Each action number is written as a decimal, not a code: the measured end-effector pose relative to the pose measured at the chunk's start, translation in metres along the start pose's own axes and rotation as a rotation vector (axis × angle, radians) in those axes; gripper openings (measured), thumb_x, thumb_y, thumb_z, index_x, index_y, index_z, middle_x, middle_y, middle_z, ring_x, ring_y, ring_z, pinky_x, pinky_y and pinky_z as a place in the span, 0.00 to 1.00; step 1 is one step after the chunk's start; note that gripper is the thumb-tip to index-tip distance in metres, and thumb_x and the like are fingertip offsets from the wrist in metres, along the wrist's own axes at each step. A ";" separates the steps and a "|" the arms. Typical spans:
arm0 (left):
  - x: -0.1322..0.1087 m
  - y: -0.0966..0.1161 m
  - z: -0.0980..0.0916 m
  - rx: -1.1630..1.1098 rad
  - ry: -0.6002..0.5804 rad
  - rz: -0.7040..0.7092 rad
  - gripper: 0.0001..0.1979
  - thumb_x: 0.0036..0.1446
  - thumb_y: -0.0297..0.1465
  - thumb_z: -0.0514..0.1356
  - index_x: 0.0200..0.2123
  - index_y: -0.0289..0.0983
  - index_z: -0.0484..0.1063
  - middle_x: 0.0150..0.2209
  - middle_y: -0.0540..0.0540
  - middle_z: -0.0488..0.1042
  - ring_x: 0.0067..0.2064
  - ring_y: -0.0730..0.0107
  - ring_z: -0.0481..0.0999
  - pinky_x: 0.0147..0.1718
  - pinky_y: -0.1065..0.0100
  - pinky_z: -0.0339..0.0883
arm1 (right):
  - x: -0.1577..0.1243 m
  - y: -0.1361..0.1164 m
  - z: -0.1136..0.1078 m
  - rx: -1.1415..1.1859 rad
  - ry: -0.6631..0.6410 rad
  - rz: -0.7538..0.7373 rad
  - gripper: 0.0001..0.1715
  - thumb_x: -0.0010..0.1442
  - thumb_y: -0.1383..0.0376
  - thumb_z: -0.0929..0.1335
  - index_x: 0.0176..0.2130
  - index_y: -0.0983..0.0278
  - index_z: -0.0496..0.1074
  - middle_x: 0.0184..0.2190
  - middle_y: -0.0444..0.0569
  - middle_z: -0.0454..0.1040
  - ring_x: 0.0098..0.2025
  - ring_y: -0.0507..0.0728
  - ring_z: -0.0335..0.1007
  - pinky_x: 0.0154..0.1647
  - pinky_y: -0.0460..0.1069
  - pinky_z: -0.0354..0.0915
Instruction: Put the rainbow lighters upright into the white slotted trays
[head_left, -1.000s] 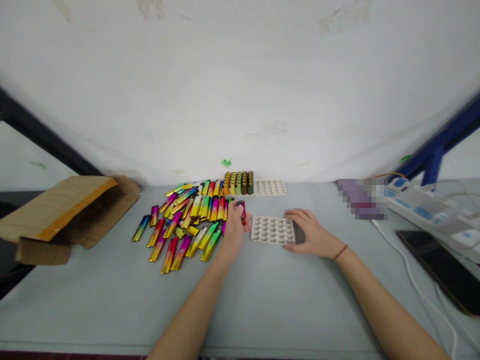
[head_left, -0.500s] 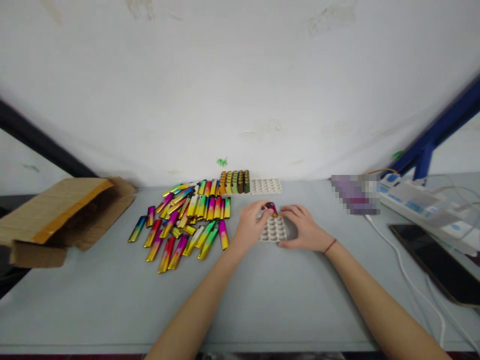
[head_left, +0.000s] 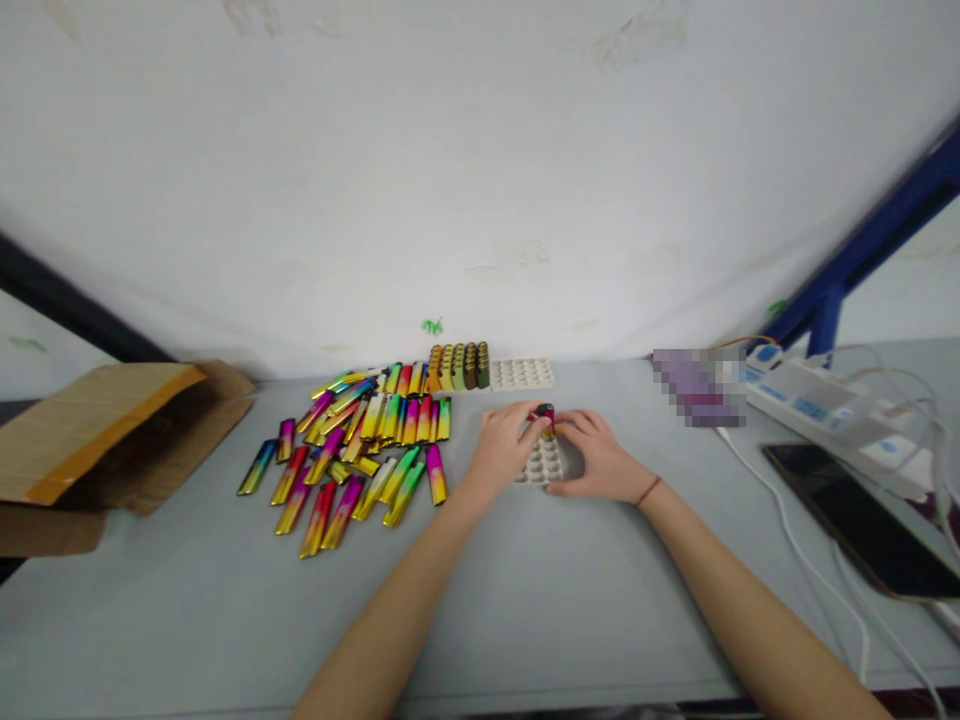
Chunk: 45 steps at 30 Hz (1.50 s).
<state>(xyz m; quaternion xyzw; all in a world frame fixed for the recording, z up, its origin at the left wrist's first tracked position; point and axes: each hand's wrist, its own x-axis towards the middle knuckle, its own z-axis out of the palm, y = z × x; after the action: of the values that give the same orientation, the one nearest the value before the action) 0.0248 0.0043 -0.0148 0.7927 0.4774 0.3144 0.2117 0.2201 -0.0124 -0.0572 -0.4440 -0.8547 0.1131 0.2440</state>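
My left hand [head_left: 501, 448] pinches a lighter [head_left: 548, 424] with a dark top and a shiny purple and gold body. It stands nearly upright at the far end of a white tray [head_left: 540, 466] with rows of round holes. Whether its base sits in a hole is hidden by my fingers. Around the tray's right side curves my right hand [head_left: 604, 462], thumb at the near corner and fingertips at the far end, close beside the lighter. To the left lies a loose pile of shiny multicoloured lighters [head_left: 390, 415].
Against the wall, a block of upright lighters [head_left: 459, 367] stands beside another white holed tray [head_left: 523, 373]. An open cardboard box [head_left: 112, 415] lies at left. On the right are a power strip [head_left: 825, 400], a black phone [head_left: 862, 520], a purple pixelated object [head_left: 694, 390] and white cables.
The lighter in my left hand has become more upright over the tray's far end. My right fingertips have moved closer to it. The whole view has shifted slightly.
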 end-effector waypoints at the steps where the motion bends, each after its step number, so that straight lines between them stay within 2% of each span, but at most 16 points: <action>1: 0.000 0.000 0.000 0.009 -0.002 0.008 0.11 0.64 0.31 0.58 0.47 0.37 0.75 0.46 0.44 0.81 0.49 0.60 0.78 0.51 0.59 0.64 | 0.000 0.000 0.000 -0.001 0.000 0.001 0.45 0.42 0.47 0.78 0.54 0.64 0.69 0.55 0.59 0.69 0.57 0.70 0.61 0.61 0.66 0.58; 12: -0.007 -0.006 0.005 0.010 0.008 -0.001 0.10 0.65 0.30 0.58 0.47 0.38 0.74 0.46 0.45 0.81 0.49 0.62 0.79 0.50 0.61 0.64 | 0.000 -0.003 -0.001 -0.011 0.013 -0.008 0.43 0.42 0.49 0.78 0.54 0.63 0.69 0.55 0.59 0.70 0.56 0.70 0.62 0.60 0.66 0.59; 17: -0.009 -0.004 0.006 0.060 0.025 0.049 0.09 0.66 0.31 0.57 0.46 0.39 0.74 0.46 0.47 0.81 0.49 0.63 0.78 0.50 0.60 0.61 | -0.001 -0.003 -0.001 -0.007 0.017 -0.008 0.44 0.43 0.49 0.78 0.54 0.64 0.69 0.54 0.60 0.70 0.56 0.69 0.62 0.60 0.66 0.59; 27: -0.004 0.004 0.005 0.187 -0.069 0.013 0.12 0.67 0.35 0.55 0.48 0.40 0.74 0.47 0.45 0.80 0.51 0.61 0.76 0.51 0.59 0.60 | -0.001 -0.001 0.001 -0.023 0.028 -0.011 0.43 0.43 0.46 0.77 0.54 0.62 0.70 0.54 0.59 0.70 0.56 0.70 0.62 0.60 0.67 0.58; 32: -0.005 0.008 0.006 0.216 -0.067 -0.002 0.13 0.67 0.36 0.54 0.48 0.40 0.75 0.48 0.44 0.80 0.51 0.61 0.75 0.50 0.59 0.60 | -0.002 0.000 0.002 -0.017 0.032 0.003 0.44 0.43 0.46 0.77 0.54 0.62 0.70 0.53 0.60 0.70 0.56 0.71 0.62 0.60 0.68 0.59; 36: -0.010 0.005 0.005 0.269 -0.071 0.051 0.16 0.67 0.32 0.52 0.55 0.42 0.72 0.51 0.44 0.79 0.53 0.60 0.74 0.52 0.57 0.61 | -0.001 0.000 0.002 -0.011 0.032 -0.004 0.45 0.43 0.45 0.77 0.54 0.64 0.71 0.52 0.60 0.70 0.56 0.70 0.62 0.60 0.67 0.59; 38: -0.013 0.002 -0.005 0.288 -0.042 0.088 0.19 0.67 0.30 0.51 0.59 0.41 0.69 0.54 0.43 0.77 0.56 0.60 0.72 0.55 0.57 0.61 | 0.000 0.001 0.002 -0.011 0.027 -0.006 0.45 0.43 0.45 0.77 0.54 0.64 0.70 0.53 0.60 0.70 0.56 0.70 0.62 0.60 0.67 0.59; 41: -0.015 -0.004 -0.036 0.290 0.048 0.031 0.20 0.67 0.31 0.50 0.59 0.36 0.68 0.55 0.40 0.76 0.56 0.60 0.72 0.57 0.61 0.61 | 0.000 0.002 0.001 -0.005 0.013 -0.006 0.45 0.44 0.45 0.77 0.55 0.63 0.70 0.53 0.59 0.70 0.56 0.70 0.62 0.60 0.67 0.59; 43: -0.018 -0.010 -0.065 0.290 0.137 -0.124 0.21 0.68 0.31 0.46 0.59 0.35 0.68 0.54 0.40 0.76 0.55 0.61 0.74 0.56 0.63 0.63 | 0.000 0.002 0.001 -0.002 0.002 -0.004 0.44 0.45 0.45 0.76 0.55 0.63 0.70 0.53 0.59 0.70 0.56 0.69 0.62 0.60 0.67 0.59; 45: -0.024 -0.019 -0.094 0.342 0.193 -0.323 0.23 0.68 0.32 0.43 0.61 0.36 0.64 0.50 0.40 0.79 0.50 0.60 0.77 0.50 0.63 0.67 | 0.000 0.003 0.002 -0.007 0.004 -0.001 0.44 0.46 0.44 0.76 0.56 0.63 0.70 0.53 0.58 0.70 0.56 0.69 0.62 0.60 0.66 0.59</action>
<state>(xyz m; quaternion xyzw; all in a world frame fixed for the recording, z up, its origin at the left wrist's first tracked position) -0.0615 -0.0052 0.0335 0.6967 0.6621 0.2654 0.0756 0.2216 -0.0107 -0.0599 -0.4445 -0.8549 0.1092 0.2441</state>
